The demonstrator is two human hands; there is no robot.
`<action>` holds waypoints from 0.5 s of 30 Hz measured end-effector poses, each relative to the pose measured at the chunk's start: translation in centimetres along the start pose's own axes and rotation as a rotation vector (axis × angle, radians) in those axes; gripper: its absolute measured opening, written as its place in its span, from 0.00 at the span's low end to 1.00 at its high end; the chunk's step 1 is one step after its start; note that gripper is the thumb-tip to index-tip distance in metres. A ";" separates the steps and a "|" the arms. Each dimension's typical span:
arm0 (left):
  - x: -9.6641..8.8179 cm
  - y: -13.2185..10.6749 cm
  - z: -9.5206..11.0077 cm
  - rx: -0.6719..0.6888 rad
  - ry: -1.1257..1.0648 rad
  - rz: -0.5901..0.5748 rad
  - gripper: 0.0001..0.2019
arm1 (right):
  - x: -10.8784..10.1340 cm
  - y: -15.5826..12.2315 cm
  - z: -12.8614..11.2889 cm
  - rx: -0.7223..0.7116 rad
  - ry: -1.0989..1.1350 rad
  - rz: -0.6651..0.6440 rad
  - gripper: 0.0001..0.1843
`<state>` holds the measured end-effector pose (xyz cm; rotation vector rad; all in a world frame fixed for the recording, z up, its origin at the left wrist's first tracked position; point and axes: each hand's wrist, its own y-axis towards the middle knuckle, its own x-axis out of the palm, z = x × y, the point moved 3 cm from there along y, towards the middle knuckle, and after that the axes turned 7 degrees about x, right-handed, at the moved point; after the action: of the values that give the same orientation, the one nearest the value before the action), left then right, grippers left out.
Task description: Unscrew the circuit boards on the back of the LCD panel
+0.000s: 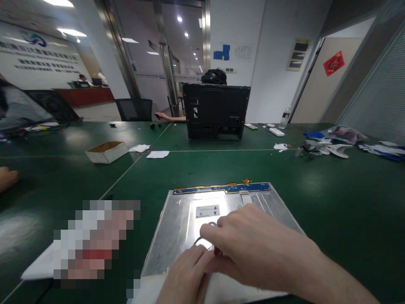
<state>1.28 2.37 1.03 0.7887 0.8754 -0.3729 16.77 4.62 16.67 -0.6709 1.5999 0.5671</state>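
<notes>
A flat silver metal panel (164,240), like the back of a display, lies in front of me. A narrow blue circuit board (221,188) runs along its far edge, and a pale flat cable (246,197) comes off it. My right hand (253,249) is closed over the panel's middle around a small red-and-black item (217,251); a shiny rounded part shows by its fingertips. Just left of it, my left hand (186,272) has its fingers pressed together against the panel. A thin dark wire (198,240) shows beside both hands. What the left fingers hold is hidden.
On the green table (316,190) stand a small open carton (106,153) and, farther back, a black display housing (217,112) with a person behind it. Papers, a bottle (285,118) and plastic bags (344,134) lie around. Another person's hand (8,178) rests at the left edge.
</notes>
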 end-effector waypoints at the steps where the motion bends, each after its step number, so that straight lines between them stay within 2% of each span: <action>1: 0.1 -0.1 -0.1 0.009 0.008 -0.006 0.11 | 0.0 0.1 0.1 0.016 -0.005 0.001 0.04; 6: 0.4 -0.3 -0.6 0.066 0.061 -0.023 0.13 | 0.1 0.1 0.0 -0.001 -0.012 0.008 0.03; 11: 0.6 -0.2 -0.8 0.072 0.079 -0.021 0.13 | -0.1 -0.2 -0.1 -0.034 -0.012 0.034 0.05; 15: 0.9 -0.3 -1.0 0.072 0.080 0.002 0.13 | 0.0 -0.2 0.0 -0.015 -0.015 0.010 0.03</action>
<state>1.12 2.89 -0.21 0.8759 0.9396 -0.3753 16.91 4.43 16.70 -0.6690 1.5875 0.5905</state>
